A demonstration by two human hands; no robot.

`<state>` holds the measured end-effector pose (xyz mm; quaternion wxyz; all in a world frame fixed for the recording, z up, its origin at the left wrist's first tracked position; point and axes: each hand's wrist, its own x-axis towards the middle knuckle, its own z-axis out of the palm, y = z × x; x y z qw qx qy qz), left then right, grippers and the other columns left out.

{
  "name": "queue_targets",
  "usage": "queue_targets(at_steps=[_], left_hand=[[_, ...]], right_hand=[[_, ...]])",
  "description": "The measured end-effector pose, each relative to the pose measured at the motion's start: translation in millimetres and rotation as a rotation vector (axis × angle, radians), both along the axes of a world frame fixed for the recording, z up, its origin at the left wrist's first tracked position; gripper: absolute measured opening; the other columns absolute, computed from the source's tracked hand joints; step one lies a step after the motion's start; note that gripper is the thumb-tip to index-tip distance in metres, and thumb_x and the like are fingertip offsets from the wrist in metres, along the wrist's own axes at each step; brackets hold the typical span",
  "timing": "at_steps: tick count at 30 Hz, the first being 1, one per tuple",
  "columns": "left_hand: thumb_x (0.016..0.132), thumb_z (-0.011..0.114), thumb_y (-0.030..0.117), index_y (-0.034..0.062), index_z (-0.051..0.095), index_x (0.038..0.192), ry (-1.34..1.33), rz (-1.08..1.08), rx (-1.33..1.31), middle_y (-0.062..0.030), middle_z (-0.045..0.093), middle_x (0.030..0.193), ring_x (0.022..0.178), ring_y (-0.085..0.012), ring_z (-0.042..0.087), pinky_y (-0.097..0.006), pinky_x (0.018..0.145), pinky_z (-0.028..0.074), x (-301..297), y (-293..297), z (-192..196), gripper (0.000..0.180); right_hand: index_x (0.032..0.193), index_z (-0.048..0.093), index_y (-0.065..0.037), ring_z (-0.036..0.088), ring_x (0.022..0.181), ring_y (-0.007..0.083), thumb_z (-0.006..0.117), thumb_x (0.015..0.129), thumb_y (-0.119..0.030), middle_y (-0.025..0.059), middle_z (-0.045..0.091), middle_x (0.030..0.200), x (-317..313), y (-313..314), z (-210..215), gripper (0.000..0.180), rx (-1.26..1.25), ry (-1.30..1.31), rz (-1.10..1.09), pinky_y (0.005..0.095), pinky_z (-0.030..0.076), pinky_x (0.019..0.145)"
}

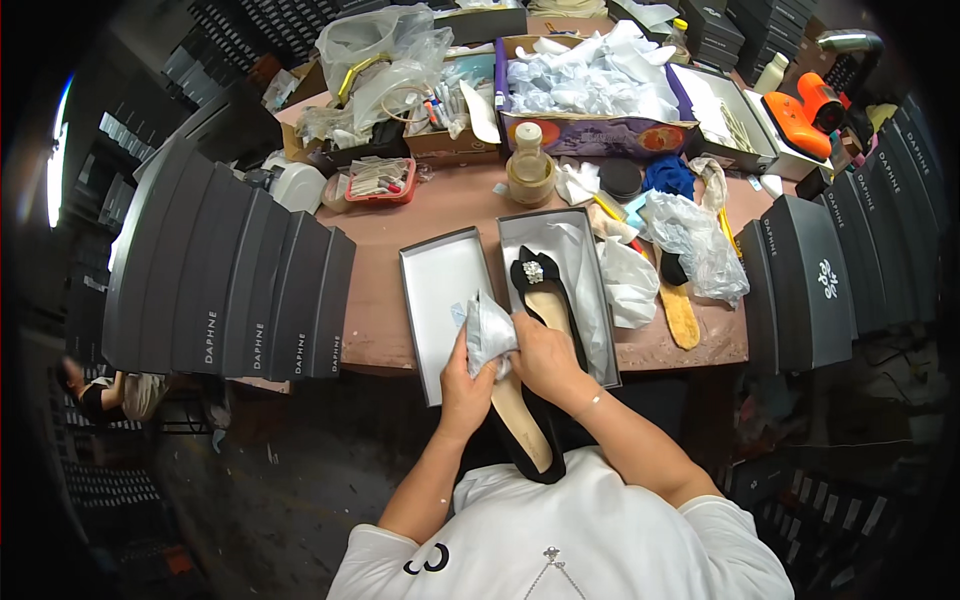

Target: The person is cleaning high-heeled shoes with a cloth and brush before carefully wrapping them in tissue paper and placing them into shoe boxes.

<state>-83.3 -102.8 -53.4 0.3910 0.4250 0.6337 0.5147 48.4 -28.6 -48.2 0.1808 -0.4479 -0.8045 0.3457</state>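
Note:
My left hand (466, 392) is closed around a crumpled piece of white tissue paper (488, 335), thumb in front. My right hand (550, 362) grips the paper's right side, its fingertips partly hidden. Just beneath both hands lies a black flat shoe (528, 432) with a beige insole, heel toward my body; its toe end is covered by my hands and the paper. A matching black shoe (545, 290) with a sparkly ornament at the toe sits in the open grey shoebox (612, 340), beside white lining paper. Left of it is the box lid (440, 300), white inside facing up.
Stacked dark shoeboxes (215, 260) wall the left, and more boxes (800, 280) the right. Behind are a glue bottle (530, 170), a red tray (382, 182) of sticks, and a purple carton (600, 132) heaped with tissue. An orange tool (800, 125) lies far right; a tan insole (680, 315) lies nearer.

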Motion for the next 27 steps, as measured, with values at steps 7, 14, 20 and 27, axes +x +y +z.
queue_targets(at_steps=[7,14,20,27], left_hand=[[0.089,0.061,0.002,-0.0037,0.038,0.140,0.007,0.033,0.033,-0.0131,0.058,0.122,0.111,-0.0175,0.056,-0.030,0.095,0.044,5.1,-2.9,16.1,0.056],[0.088,0.061,0.004,-0.0052,0.036,0.139,-0.226,0.314,0.068,-0.0157,0.053,0.126,0.112,-0.0189,0.054,-0.031,0.097,0.043,-32.4,12.7,-20.2,0.057],[0.085,0.067,0.010,-0.0018,0.024,0.146,0.771,0.282,0.092,-0.0246,0.045,0.136,0.126,-0.0336,0.045,-0.039,0.105,0.036,-74.3,69.8,-23.0,0.075],[0.089,0.067,0.018,0.0012,0.047,0.134,-0.069,0.013,0.112,-0.0142,0.048,0.134,0.123,-0.0251,0.049,-0.039,0.104,0.041,-25.5,63.3,-21.1,0.052]], right_hand=[[0.114,0.052,0.001,0.058,0.098,0.0422,0.069,0.075,-0.012,0.0250,0.060,0.101,0.7,6.8,5.8,0.044,-0.042,0.219,0.040,0.0449,0.048,0.081],[0.130,0.042,0.003,0.058,0.094,0.0430,0.068,0.083,-0.020,0.0260,0.057,0.112,6.5,8.1,9.6,0.058,0.064,0.298,0.078,0.0451,0.049,0.081],[0.143,0.026,0.001,0.058,0.098,0.0446,0.073,0.079,-0.034,0.0317,0.055,0.112,43.9,52.7,-29.3,0.086,-0.131,-0.227,0.049,0.0465,0.050,0.082],[0.149,0.017,-0.006,0.049,0.117,0.0465,0.072,0.070,-0.019,0.0334,0.029,0.144,35.8,26.4,-13.4,0.097,-0.193,-0.434,0.049,0.0442,0.044,0.098]])
